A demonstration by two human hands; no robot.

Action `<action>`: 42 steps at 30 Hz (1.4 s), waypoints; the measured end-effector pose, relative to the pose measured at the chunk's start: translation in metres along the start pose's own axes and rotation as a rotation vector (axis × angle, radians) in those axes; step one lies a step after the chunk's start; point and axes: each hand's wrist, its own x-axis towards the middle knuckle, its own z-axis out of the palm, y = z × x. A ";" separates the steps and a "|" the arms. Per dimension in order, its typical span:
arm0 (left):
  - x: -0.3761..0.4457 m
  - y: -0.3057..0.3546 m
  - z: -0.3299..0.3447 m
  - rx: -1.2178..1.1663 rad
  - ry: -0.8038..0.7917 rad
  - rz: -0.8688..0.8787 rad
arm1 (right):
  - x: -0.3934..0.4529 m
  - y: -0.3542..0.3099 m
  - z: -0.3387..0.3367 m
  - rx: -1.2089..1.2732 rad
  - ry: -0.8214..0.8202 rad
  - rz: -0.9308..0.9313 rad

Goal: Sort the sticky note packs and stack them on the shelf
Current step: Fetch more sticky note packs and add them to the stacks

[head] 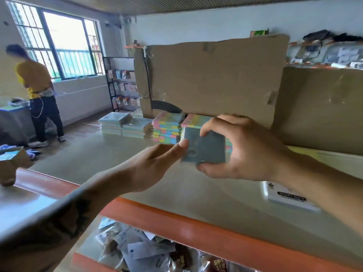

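A pale shelf board with an orange front rim (176, 218) runs before a tall brown cardboard sheet (212, 75). Stacks of multicoloured sticky note packs (167, 128) sit at its foot. The right hand (241, 148) pinches a square grey-blue wrapped pack (206, 148) above the board, thumb below and fingers on top; the left hand (155, 163) pinches its left edge.

A person in a yellow shirt (34, 79) stands at nine o'clock, beside the barred window (59, 44). A black display rack (121, 83) is at eleven o'clock. Large cardboard sheets (216, 79) stand upright at twelve o'clock. Plastic-wrapped packets (141, 250) lie at six o'clock.
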 end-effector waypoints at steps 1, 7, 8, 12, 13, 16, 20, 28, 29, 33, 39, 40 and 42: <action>-0.005 -0.008 -0.010 0.027 0.014 -0.001 | 0.010 -0.002 0.004 0.000 -0.005 0.017; -0.026 -0.069 -0.074 0.684 0.002 -0.161 | 0.084 -0.014 0.045 -0.001 -0.082 0.129; -0.030 -0.078 -0.083 0.741 -0.030 -0.218 | 0.098 -0.017 0.053 -0.011 -0.100 0.152; -0.036 -0.113 -0.115 0.832 -0.097 -0.314 | 0.153 -0.024 0.092 -0.067 -0.162 0.225; -0.037 -0.120 -0.119 0.810 -0.111 -0.323 | 0.165 -0.025 0.101 -0.094 -0.187 0.238; -0.039 -0.132 -0.121 0.744 -0.143 -0.336 | 0.196 -0.026 0.125 -0.135 -0.280 0.294; -0.039 -0.135 -0.118 0.725 -0.113 -0.315 | 0.222 -0.023 0.149 -0.126 -0.349 0.349; -0.038 -0.139 -0.118 0.737 -0.101 -0.297 | 0.234 -0.019 0.171 -0.081 -0.423 0.406; -0.038 -0.139 -0.118 0.740 -0.096 -0.292 | 0.234 -0.019 0.171 -0.067 -0.422 0.407; -0.037 -0.138 -0.117 0.732 -0.078 -0.282 | 0.237 -0.017 0.172 -0.056 -0.456 0.406; -0.036 -0.142 -0.117 0.701 -0.047 -0.285 | 0.237 -0.019 0.174 -0.115 -0.452 0.411; -0.036 -0.142 -0.118 0.692 -0.043 -0.288 | 0.236 -0.019 0.173 -0.120 -0.450 0.413; -0.037 -0.142 -0.118 0.673 -0.030 -0.290 | 0.231 -0.022 0.169 -0.126 -0.434 0.402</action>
